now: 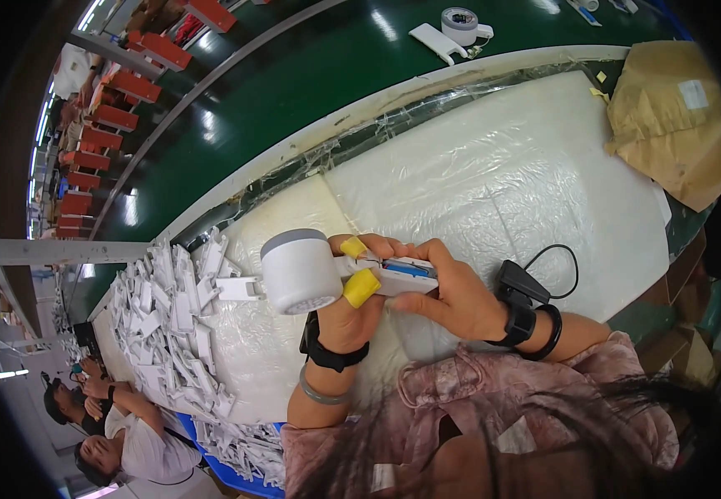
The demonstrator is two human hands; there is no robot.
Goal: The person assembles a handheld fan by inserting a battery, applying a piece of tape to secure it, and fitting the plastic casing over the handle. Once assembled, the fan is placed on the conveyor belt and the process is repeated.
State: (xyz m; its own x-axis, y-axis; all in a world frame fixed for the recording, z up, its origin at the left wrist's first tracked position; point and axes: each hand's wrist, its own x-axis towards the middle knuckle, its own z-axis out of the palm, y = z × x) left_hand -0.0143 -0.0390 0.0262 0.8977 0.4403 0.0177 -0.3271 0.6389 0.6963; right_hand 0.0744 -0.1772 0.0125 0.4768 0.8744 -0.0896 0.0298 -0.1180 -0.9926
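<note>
Hands (470, 298) curl (facing each other) around a white device (298, 273).

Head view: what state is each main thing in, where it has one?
Left hand: closed on the held device
Right hand: gripping the device's handle
Held device: handle open, blue part exposed
White pieces: piled loosely
Blue bin: holding more white pieces
Paper bag: creased
Plastic sheet: wrinkled
Distant white device: open, inner parts showing
</note>
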